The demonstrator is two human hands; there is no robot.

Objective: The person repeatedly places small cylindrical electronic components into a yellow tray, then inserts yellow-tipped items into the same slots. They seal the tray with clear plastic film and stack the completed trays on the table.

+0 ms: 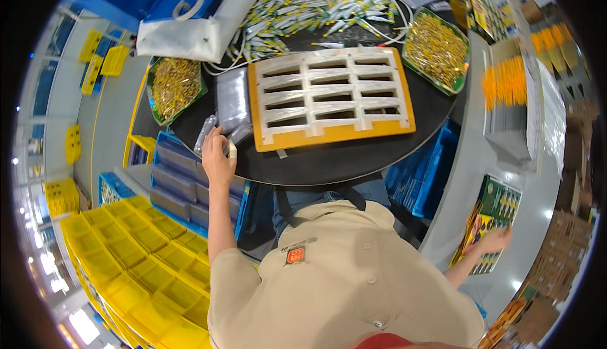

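Note:
My left hand (219, 161) is at the table's near left edge, fingers curled beside small clear plastic pieces (239, 134). A pale covering shows on its thumb; whatever lies between the fingers is hard to make out. Out to the right, my right hand (495, 241) grips the edge of a green and yellow printed card (490, 222) on the grey side bench. Its fingertips are partly hidden. On the black round table, a yellow-orange board with a white slotted frame (332, 96) lies in front of me. A stack of clear plastic sheets (233, 99) rests left of it.
Small green, white and yellow tubes (316, 4) are heaped at the back. Trays of small yellow pieces stand left (174, 86) and right (436, 48). Yellow bins (139, 241) and a blue crate (180, 178) are at left; orange-topped cards (506, 83) stand on the right bench (452, 191).

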